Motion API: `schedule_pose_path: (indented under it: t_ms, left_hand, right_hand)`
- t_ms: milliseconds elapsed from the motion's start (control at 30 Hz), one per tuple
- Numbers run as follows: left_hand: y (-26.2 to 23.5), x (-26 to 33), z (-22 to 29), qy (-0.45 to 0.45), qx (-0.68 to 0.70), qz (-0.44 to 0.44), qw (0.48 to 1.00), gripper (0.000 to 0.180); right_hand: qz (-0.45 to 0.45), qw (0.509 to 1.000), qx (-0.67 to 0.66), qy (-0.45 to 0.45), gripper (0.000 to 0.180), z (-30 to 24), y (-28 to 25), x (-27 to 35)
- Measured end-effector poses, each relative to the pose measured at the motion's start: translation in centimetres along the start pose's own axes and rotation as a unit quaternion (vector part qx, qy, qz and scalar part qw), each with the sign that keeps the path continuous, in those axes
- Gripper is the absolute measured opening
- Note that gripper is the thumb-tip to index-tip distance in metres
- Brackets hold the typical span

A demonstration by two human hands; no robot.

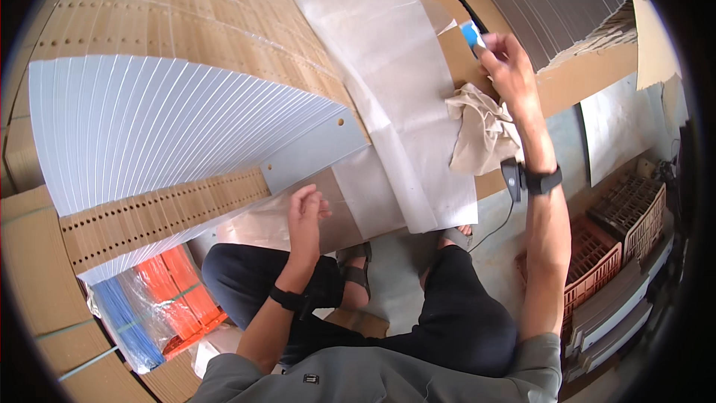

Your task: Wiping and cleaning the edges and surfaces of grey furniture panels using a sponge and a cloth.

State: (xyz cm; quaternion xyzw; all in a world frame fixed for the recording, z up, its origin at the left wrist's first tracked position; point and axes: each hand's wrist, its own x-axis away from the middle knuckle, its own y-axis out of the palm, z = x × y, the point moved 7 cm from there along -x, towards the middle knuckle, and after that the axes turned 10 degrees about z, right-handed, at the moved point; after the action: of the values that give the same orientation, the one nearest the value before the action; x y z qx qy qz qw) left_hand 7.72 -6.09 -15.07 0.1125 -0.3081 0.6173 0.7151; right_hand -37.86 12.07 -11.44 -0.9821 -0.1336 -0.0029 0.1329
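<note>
A pale sheet (380,45) lies over the bench (491,183), and two crates (593,276) stand off to the right. The right hand (507,67) pinches one small blue and white thing (470,34) near one crumpled cloth (481,128); the left hand (304,213) hangs loose, a bit wide, by the grey boards (186,116)

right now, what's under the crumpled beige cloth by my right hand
The cloth overlaps the edge of the pale sheet and the brown surface beside it; both show around it. Anything wholly beneath its folds is covered and cannot be seen.
</note>
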Motion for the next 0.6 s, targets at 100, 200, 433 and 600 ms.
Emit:
schedule_pose_path:
  t_ms: [100, 200, 433, 600]
  left_hand:
    - [6.3, 3.8, 3.2, 0.324, -0.259, -0.126, 0.901, 0.033]
    - [10.8, 7.2, 5.4, 0.440, -0.324, -0.194, 0.815, 0.033]
    - [9.3, 7.8, 1.7, 0.362, -0.357, -0.238, 0.828, 0.035]
    - [11.5, 8.5, 3.8, 0.519, -0.417, -0.228, 0.711, 0.043]
  right_hand:
    - [0.007, 0.992, 0.122, -0.035, 0.032, 2.0, 1.0, -7.6]
    - [0.040, 0.968, 0.230, -0.088, 0.036, 4.1, 4.3, -12.5]
    - [0.094, 0.943, 0.282, -0.149, 0.041, 8.3, 7.5, -18.3]
    - [0.057, 0.958, 0.233, -0.158, 0.050, 6.6, 8.3, -15.0]
